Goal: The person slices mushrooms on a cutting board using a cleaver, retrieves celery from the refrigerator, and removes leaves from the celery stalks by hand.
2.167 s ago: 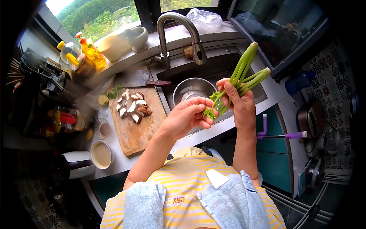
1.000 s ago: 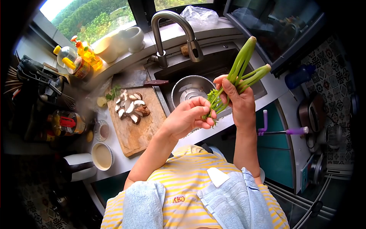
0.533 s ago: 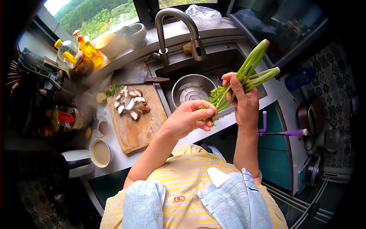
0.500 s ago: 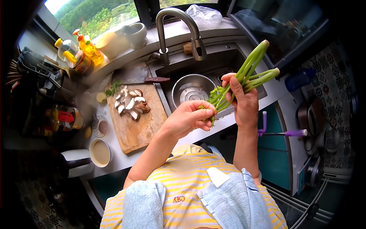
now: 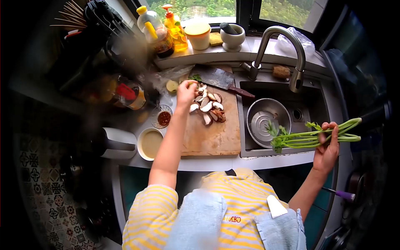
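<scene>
My right hand [image 5: 327, 146] is closed around a bunch of celery [image 5: 300, 141], held sideways over the sink's front edge. Its leafy end points left, across the front of a metal basin. Over the far left of the wooden cutting board [image 5: 212, 139], my left hand [image 5: 186, 95] has its fingers pinched together; what they hold, if anything, is hidden. Just beyond those fingertips lies a small heap of green leaves [image 5: 195, 78]. Cut mushrooms [image 5: 207, 106] are piled beside this hand. A cleaver [image 5: 218, 78] rests across the board's back edge, its handle toward the sink.
The metal basin [image 5: 268, 121] sits in the sink [image 5: 308, 98], under a curved faucet [image 5: 287, 33]. Left of the board stand a bowl of cloudy liquid [image 5: 151, 143] and a small glass dish of reddish-brown seasoning [image 5: 163, 118]. Bottles and a mortar [image 5: 232, 39] line the sill.
My left hand has left the celery's leafy end and reached left to the leaves on the board. My right hand has lowered the celery from slanting upward to nearly level. The view has turned left.
</scene>
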Available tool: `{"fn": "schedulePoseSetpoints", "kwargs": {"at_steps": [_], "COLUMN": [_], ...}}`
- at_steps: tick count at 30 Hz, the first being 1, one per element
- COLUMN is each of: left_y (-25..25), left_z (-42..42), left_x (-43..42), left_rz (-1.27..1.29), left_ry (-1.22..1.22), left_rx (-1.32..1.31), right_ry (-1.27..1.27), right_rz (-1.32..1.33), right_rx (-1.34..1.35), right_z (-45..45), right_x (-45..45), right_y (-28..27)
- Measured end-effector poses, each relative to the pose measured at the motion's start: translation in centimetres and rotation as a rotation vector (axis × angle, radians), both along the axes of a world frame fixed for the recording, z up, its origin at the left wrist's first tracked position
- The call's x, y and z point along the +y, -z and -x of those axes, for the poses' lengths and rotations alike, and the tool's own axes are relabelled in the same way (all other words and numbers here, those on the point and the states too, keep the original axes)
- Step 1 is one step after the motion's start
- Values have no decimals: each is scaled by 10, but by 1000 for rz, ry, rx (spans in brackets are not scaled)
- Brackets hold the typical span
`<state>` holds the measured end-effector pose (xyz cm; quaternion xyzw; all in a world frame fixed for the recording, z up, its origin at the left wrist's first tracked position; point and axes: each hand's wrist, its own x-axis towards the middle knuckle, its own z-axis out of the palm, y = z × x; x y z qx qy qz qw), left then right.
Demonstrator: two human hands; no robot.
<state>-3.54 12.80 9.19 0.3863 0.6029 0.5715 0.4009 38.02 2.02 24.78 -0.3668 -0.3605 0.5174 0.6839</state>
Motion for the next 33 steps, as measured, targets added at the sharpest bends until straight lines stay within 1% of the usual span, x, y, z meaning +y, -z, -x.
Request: {"fn": "schedulePoseSetpoints", "kwargs": {"at_steps": [1,2,3,4,5,7,8,9,11,13,15,17,19,21,22,24,26,29,30,33], "left_y": [14,36,54,46,53,15,19,-13,-47,-87,-106,-128,-135,-135,-129,-124,-119,-124,-127,-126], "left_z": [23,45,64,66,64,48,38,5,-36,-91,-126,-165,-189,-214,-220,-223,-223,-215,-211,-208], "left_x": [18,39,63,69,63,71,69,57,51,26,-9,-52,-78,-86,-83,-81,-79,-76,-74,-75], "left_rz": [-35,-70,-9,-87,-164,376,-9,-57,-408,-496,-493,-682,-669,-829,-864,-712,-589,0,103,220], "left_ry": [-10,-59,34,126,93,304,-8,-98,30,264,606,741,864,648,601,731,859,1193,1289,1340], "left_rx": [144,380,462,930,1279,1488,1414,1466,1108,490,160,142,251,549,626,587,501,38,-104,-324], "right_ry": [7,9,24,-3,1,17,65,55,44,40,62,105,101,100,110,132,222,304,319,334], "right_rz": [2,29,60,74,84,55,49,31,24,37,42,38,30,28,24,15,-5,-26,-34,-20], "right_rx": [10,72,124,154,178,246,249,271,332,406,455,478,490,478,463,436,330,198,161,117], "right_z": [1,3,4,2,4,6,3,4,3,2,0,0,-2,-5,-6,-9,-10,-9,-9,-10], "right_x": [0,-1,1,4,4,2,1,0,-2,-2,-3,-4,-5,-7,-9,-11,-13,-12,-11,-8], "right_y": [0,0,-1,0,-3,-6,-4,-6,-8,-10,-9,-11,-12,-14,-14,-13,-11,-9,-9,-9]}}
